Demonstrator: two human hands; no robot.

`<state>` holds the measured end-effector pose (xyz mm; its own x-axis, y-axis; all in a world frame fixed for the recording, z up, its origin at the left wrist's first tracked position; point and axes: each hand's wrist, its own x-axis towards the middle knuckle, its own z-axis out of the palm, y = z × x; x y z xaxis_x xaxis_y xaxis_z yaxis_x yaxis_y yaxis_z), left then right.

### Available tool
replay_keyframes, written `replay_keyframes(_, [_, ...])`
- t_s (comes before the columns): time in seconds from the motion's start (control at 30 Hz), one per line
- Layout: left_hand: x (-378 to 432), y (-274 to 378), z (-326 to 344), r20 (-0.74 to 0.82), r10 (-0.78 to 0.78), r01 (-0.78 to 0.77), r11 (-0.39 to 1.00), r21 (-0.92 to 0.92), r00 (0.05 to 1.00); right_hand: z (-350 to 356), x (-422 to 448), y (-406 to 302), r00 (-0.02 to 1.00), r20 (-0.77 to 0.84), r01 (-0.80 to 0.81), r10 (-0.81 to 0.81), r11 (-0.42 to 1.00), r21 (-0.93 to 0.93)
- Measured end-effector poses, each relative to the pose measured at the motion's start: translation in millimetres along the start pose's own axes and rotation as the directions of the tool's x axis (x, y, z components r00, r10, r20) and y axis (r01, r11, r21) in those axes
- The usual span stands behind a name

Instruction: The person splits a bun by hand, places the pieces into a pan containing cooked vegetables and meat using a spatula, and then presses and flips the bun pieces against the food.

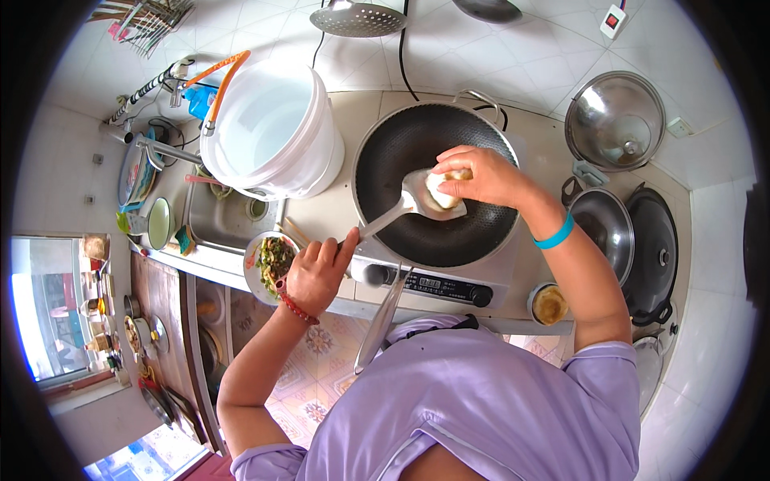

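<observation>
My left hand (316, 275) grips the handle of a metal wok spatula (385, 223). The spatula's broad blade is held over a dark wok (397, 144) with a honeycomb-textured inside. My right hand (481, 175) pinches a whitish, soft-looking wad (446, 187) against that blade; what the wad is made of cannot be told. No food shows in the visible part of the wok, which sits on an induction cooker (442, 287) with a control panel and knobs. The wok's long metal handle (385, 327) points towards my body.
Left of the wok stands a white plastic bucket (271, 129), partly over a steel sink (225, 219). A plate of chopped food (251, 264) is beside my left wrist. On the right are a small bowl (548, 304), a steel lid (615, 120) and dark pans (652, 252).
</observation>
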<state>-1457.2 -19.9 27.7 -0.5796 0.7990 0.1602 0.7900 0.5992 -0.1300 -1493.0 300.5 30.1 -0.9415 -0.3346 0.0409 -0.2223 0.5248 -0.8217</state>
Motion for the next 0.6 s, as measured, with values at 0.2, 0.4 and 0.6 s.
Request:
replay_keyframes(0.2, [0.1, -2.8, 1.2, -0.023, -0.031, 0.03, 0.999, -0.029, 0.999, 5.5, 0.8, -0.5, 0.981, -0.144, 0.116, -0.133, 0.986, -0.122])
replay_keyframes(0.4, [-2.5, -3.1, 6.1, -0.022, -0.059, 0.059, 0.997, -0.042, 0.998, 5.9, 6.9, -3.6, 0.995, -0.074, 0.062, -0.073, 0.988, -0.142])
replay_keyframes(0.6, [-5.4, -2.9, 7.5, 0.004, -0.099, 0.099, 0.993, -0.065, 0.995, 12.7, 12.5, 8.3, 0.994, -0.071, 0.069, -0.081, 0.985, -0.159])
